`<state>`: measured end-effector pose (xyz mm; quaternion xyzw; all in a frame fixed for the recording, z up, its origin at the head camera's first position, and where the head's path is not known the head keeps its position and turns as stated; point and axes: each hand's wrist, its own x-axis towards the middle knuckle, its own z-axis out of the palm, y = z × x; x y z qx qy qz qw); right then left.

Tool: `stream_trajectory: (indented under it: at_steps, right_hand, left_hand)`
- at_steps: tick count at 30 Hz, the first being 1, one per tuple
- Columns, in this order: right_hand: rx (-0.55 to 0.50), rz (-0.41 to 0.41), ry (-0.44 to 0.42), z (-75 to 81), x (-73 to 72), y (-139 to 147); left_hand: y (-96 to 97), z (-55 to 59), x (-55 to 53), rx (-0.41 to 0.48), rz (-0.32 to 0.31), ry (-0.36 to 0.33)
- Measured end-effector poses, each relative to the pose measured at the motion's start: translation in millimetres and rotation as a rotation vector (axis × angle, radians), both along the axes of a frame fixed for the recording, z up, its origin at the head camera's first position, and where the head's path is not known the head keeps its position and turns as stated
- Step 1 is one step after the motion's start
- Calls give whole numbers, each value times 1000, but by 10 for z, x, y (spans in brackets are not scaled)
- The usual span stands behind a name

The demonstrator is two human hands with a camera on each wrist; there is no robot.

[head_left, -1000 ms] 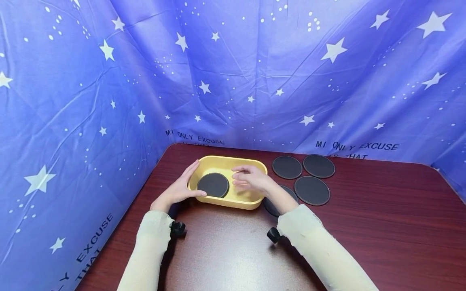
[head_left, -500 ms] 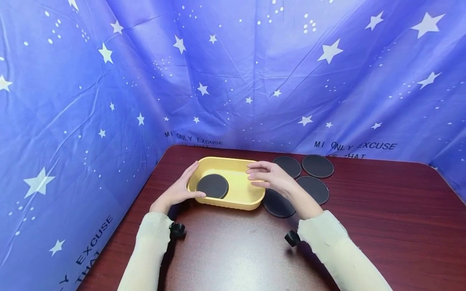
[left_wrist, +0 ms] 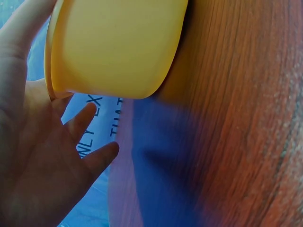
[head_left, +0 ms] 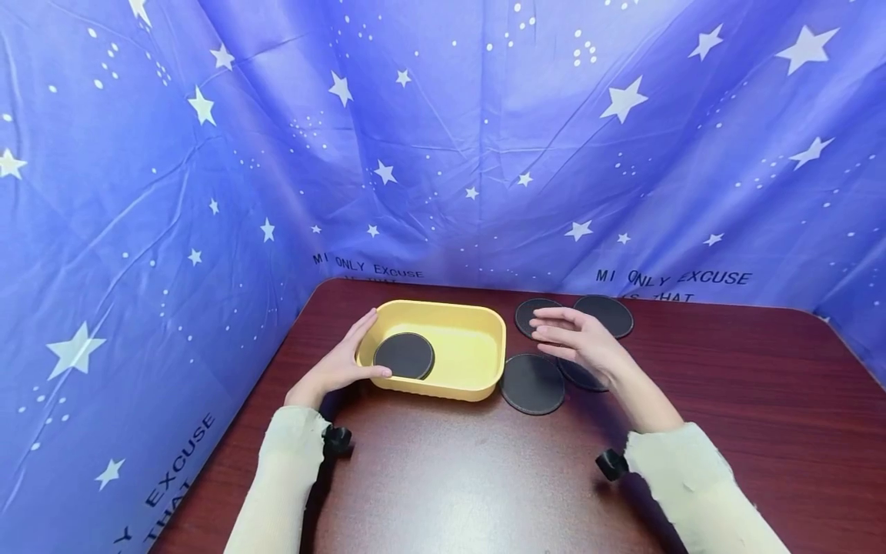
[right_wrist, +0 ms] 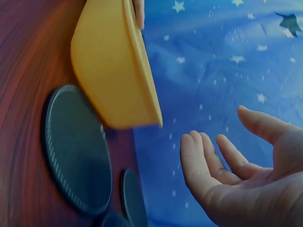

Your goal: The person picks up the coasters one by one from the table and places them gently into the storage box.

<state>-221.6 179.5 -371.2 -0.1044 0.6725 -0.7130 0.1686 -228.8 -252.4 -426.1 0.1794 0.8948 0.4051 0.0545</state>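
Observation:
A yellow rectangular plastic bin point(head_left: 477, 389) with rounded corners stands on the table, one round black coaster point(head_left: 404, 355) lying inside at its left end. My left hand point(head_left: 339, 366) holds the bin's left end, thumb over the near rim and fingers along the far left corner; in the left wrist view its lower fingers point(left_wrist: 102, 158) spread away from the wall. To the bin's right, my right hand point(head_left: 587, 343) hovers over the coasters with relaxed fingers and nothing in them. It partly covers the back-left coaster point(head_left: 527, 314) and the front-right coaster point(head_left: 583, 375).
A nearer coaster point(head_left: 533, 385) lies flat beside the bin's right end, and another coaster point(head_left: 609, 314) is at the back right. The dark red wooden table point(head_left: 747, 400) ends at a blue star-printed curtain point(head_left: 443, 138) behind and to the left.
My right hand has come out of the bin and moved right, over the coasters, passing the bin's right rim. My left hand has stayed on the bin, and the coaster inside lies where it was.

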Motion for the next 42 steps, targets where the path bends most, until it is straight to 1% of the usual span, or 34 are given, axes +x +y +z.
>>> stream_trajectory:
  at_steps: [4, 9, 14, 17, 26, 32, 36, 42]
  right_hand:
    - [-46, -42, -4, -42, 38, 201]
    - [-137, -117, -2, -99, 92, 434]
    - [-196, -192, -8, -190, 131, 646]
    - [-208, -234, -10, -251, 147, 753]
    - [-188, -358, -19, -409, 149, 983]
    - [-175, -375, -40, -490, 143, 1065]
    - [-145, -367, -59, -553, 141, 1105]
    - [-100, -340, -56, -621, 132, 1125]
  left_hand:
    - [4, -9, -7, -4, 0, 3]
    - [7, -14, -9, -4, -3, 4]
    - [6, -21, -19, -12, -5, 9]
    - [-3, -21, -27, -15, -9, 11]
    - [0, -19, -22, -8, -11, 16]
    - [10, -16, -11, -3, -8, 10]
    - [13, -8, -8, 3, -7, 10]
    - [9, -4, -5, 5, -7, 13]
